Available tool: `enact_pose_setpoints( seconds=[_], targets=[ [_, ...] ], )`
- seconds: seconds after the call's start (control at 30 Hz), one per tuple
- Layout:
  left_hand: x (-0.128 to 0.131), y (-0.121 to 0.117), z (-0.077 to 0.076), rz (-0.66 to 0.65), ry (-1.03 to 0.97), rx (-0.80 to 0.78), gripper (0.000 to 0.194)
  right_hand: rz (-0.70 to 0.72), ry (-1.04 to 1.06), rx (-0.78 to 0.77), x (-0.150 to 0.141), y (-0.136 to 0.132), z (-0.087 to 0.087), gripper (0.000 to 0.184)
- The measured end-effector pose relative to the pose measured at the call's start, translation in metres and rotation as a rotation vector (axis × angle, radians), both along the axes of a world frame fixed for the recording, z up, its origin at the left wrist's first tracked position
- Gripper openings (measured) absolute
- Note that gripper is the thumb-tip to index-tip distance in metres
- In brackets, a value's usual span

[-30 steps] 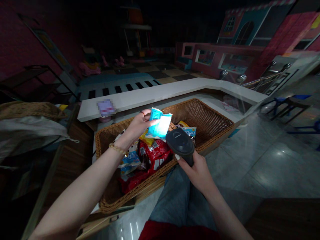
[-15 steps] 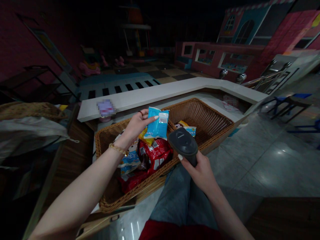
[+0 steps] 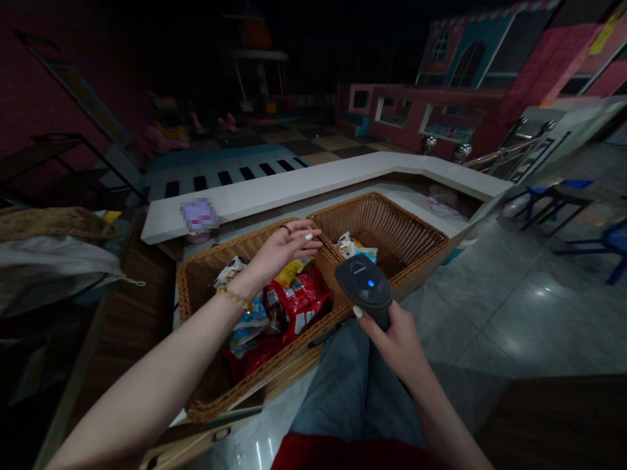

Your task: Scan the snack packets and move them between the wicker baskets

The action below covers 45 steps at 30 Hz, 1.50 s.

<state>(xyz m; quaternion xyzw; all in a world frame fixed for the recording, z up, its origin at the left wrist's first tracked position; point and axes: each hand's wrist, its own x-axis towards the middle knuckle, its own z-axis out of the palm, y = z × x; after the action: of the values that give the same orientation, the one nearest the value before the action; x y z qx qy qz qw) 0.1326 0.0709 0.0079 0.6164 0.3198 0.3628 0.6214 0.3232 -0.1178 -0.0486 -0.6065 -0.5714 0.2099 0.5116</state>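
Observation:
My left hand (image 3: 289, 248) is open with nothing in it, fingers stretched out over the divide between the two wicker baskets. In my right hand (image 3: 399, 336) is a black barcode scanner (image 3: 362, 282), its blue light lit, pointing towards the baskets. Beneath my left hand, the left wicker basket (image 3: 182, 287) holds red snack bags (image 3: 306, 294), a yellow packet (image 3: 292, 271) and a blue snack bag (image 3: 251, 323). Inside the right wicker basket (image 3: 416, 238) lie a few white and blue snack packets (image 3: 355, 248), partly hidden by the scanner.
A white counter ledge (image 3: 294, 179) runs behind the baskets, with a blurred purple item (image 3: 198, 215) on its left end. To the left are a white cloth bag (image 3: 59, 261) and another wicker basket (image 3: 49, 225). Blue stools (image 3: 617, 238) stand on the right.
The blue packet has left my left hand, and the fingers have opened near the divide. The scanner's blue light has come on. The view has shifted slightly.

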Motion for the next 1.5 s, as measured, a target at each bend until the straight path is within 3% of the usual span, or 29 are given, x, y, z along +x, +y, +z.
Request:
enact_pose_setpoints(
  seconds=[0.1, 0.23, 0.37, 0.57, 0.7, 0.87, 1.03, 1.2, 1.5],
  targets=[
    [-0.017, 0.016, -0.005, 0.051, 0.217, 0.288, 0.045, -0.002, -0.013, 0.008, 0.0, 0.001, 0.001, 0.02],
    [-0.038, 0.03, -0.011, 0.078, 0.792, 0.553, 0.045, 0.009, -0.012, 0.005, -0.001, 0.001, 0.003, 0.018],
    [-0.038, 0.026, -0.02, -0.012, 1.197, 0.599, 0.058, 0.037, -0.003, 0.001, -0.004, 0.001, 0.005, 0.02],
    [-0.026, 0.023, -0.033, -0.02, 1.362, 0.633, 0.075, 0.055, -0.007, -0.003, -0.006, 0.001, 0.006, 0.021],
    [-0.026, 0.025, -0.032, -0.042, 1.364, 0.665, 0.07, 0.056, -0.013, 0.001, -0.005, 0.002, 0.007, 0.023],
    [-0.037, 0.02, -0.008, 0.082, 1.295, 0.669, 0.06, 0.046, -0.014, 0.008, -0.004, 0.002, 0.006, 0.023],
    [-0.042, 0.013, 0.014, 0.311, 0.996, 0.972, 0.056, 0.044, -0.019, 0.019, -0.005, 0.003, 0.006, 0.02],
    [-0.032, 0.011, 0.012, 0.292, 0.691, 1.227, 0.061, 0.065, -0.025, 0.025, -0.005, 0.007, 0.011, 0.021],
    [-0.026, 0.011, 0.008, 0.2, 0.717, 1.296, 0.068, 0.095, -0.011, 0.054, -0.016, 0.016, 0.02, 0.028]
  ],
)
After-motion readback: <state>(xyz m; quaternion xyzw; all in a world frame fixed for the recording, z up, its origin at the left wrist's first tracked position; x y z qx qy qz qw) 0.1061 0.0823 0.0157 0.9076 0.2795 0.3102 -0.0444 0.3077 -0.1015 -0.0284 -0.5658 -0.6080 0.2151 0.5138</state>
